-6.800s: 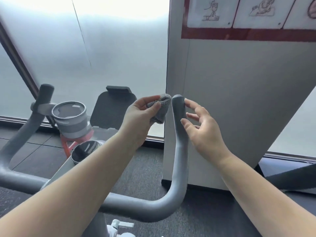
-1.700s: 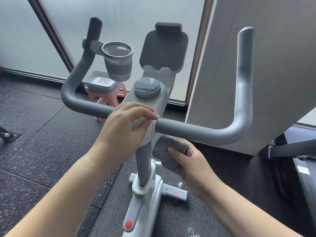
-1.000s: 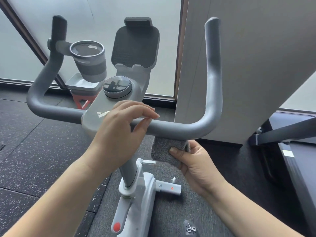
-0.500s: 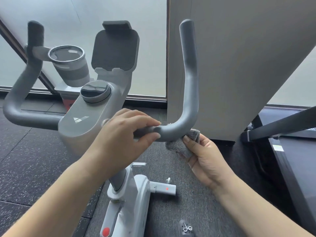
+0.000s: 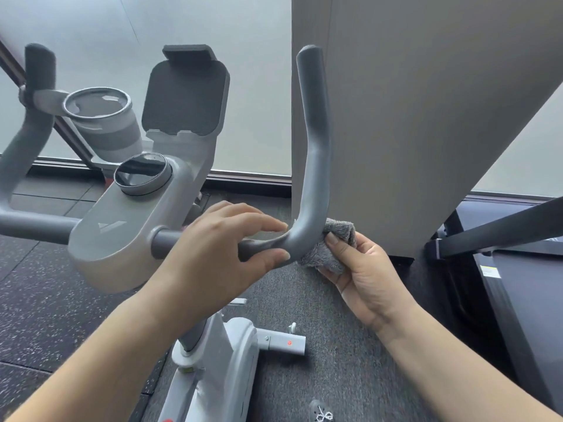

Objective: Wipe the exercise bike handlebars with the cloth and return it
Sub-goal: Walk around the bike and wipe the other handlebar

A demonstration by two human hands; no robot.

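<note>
Sliding the cloth outward, my right hand now pinches it under the handlebar's right bend while my left hand grips the crossbar; the upright comes next.

Frosted window – speckled floor

Dark speckled rubber floor under the white bike base, treadmill at right.

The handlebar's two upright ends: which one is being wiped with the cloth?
The right upright end: the cloth presses against its bend, held by the right hand. The left end stands untouched.
</note>
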